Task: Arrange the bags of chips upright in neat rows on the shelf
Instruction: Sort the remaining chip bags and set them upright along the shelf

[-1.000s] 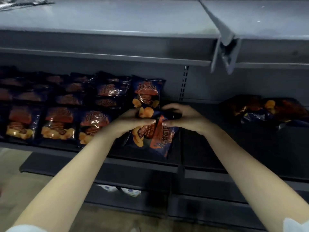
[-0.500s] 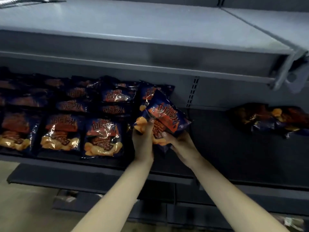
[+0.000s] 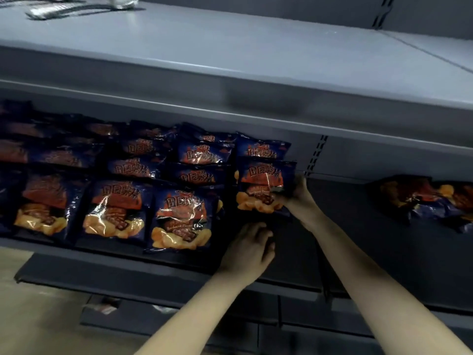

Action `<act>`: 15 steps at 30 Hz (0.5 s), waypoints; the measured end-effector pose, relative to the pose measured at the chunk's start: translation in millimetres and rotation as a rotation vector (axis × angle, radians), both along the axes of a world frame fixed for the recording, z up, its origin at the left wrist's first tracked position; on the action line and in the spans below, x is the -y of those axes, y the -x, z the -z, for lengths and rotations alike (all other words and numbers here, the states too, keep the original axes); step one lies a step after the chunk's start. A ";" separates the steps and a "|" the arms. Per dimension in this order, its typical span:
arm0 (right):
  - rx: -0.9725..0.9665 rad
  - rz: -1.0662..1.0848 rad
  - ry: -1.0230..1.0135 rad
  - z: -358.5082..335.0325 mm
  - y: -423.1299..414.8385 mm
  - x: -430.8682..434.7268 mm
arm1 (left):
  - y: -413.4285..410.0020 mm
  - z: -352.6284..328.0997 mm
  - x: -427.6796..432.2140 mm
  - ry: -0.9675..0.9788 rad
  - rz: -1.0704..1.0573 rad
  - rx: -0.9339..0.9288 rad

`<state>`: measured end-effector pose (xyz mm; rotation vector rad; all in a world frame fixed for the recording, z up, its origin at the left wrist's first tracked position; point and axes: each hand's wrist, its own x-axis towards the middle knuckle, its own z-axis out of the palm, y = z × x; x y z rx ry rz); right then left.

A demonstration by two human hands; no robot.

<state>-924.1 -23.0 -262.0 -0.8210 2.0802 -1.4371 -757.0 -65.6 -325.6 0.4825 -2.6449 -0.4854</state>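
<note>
Partway done. Front row: 3 front-row bags [image 3: 115, 208] standing, plus a 4th bag [image 3: 263, 185] held at the row's right end on the shelf [image 3: 358, 242]. Right hand [image 3: 299, 198] pinches its right edge. Left hand [image 3: 249, 249] lies curled below it; grip cannot be told. Back rows too dark to count. Loose pile [image 3: 419, 198], perhaps 3 bags, not yet arranged.

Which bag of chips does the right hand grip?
The front bag at the rows' right end; the right hand grips its right edge, the others stand untouched.

Bare shelf [image 3: 345, 226] is lying open between the rows of chip bags [image 3: 115, 201] crowding the left and a loose pile of bags [image 3: 422, 198] at right; the upper shelf [image 3: 256, 73] is overhanging, probably limiting headroom.
</note>
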 end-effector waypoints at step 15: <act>-0.158 0.306 -0.035 42.9 -20.7 25.4 | -2.8 -3.5 5.1 0.055 0.026 -0.006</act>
